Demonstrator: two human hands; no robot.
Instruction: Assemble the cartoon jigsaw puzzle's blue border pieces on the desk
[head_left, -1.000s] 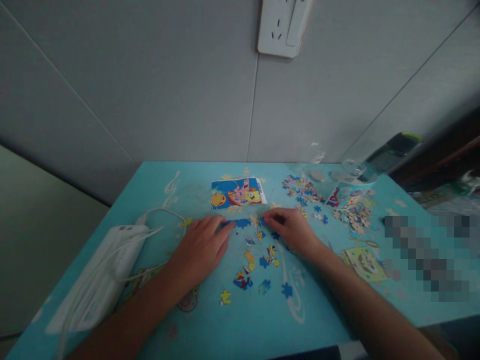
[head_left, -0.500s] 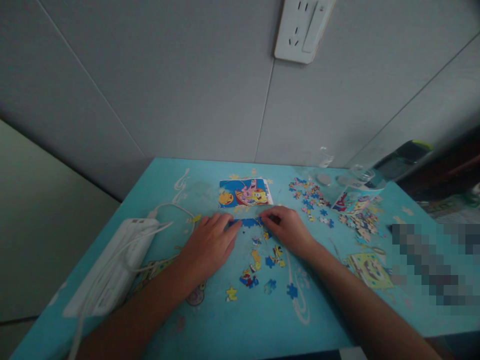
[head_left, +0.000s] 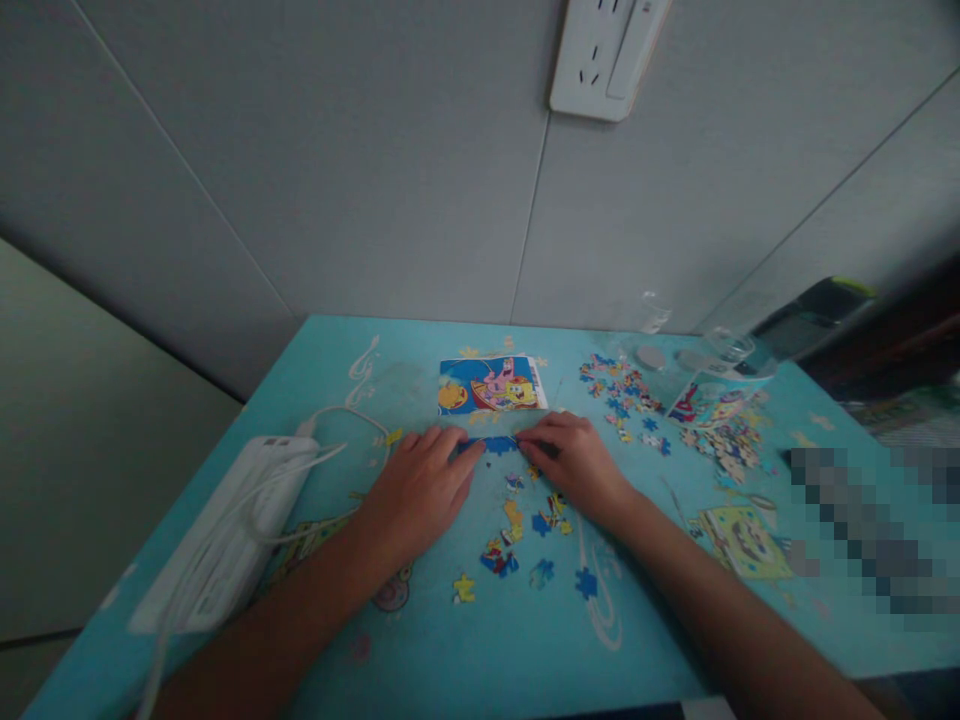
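A short strip of joined blue jigsaw puzzle pieces (head_left: 498,443) lies flat on the table between my two hands. My left hand (head_left: 427,480) grips its left end between thumb and fingers. At the right end, my right hand (head_left: 574,455) pinches with thumb and index finger, and the fingertips partly hide what they hold. Just below are several loose pieces, among them a yellow piece (head_left: 463,588), a blue piece (head_left: 586,583) and a joined red-and-blue cluster (head_left: 499,558). Beyond the strip lies a picture card (head_left: 491,385) with cartoon figures.
A white power strip (head_left: 225,530) with cables sits at the left. To the right are a pile of puzzle pieces (head_left: 619,385), another pile (head_left: 727,445) and a clear container (head_left: 716,395) with a printed picture. A wall with a socket (head_left: 604,60) stands behind the table.
My right hand has shifted slightly left along the strip, its fingers closer to the right end. My left hand stays in place on the left end. The view has tilted very slightly.
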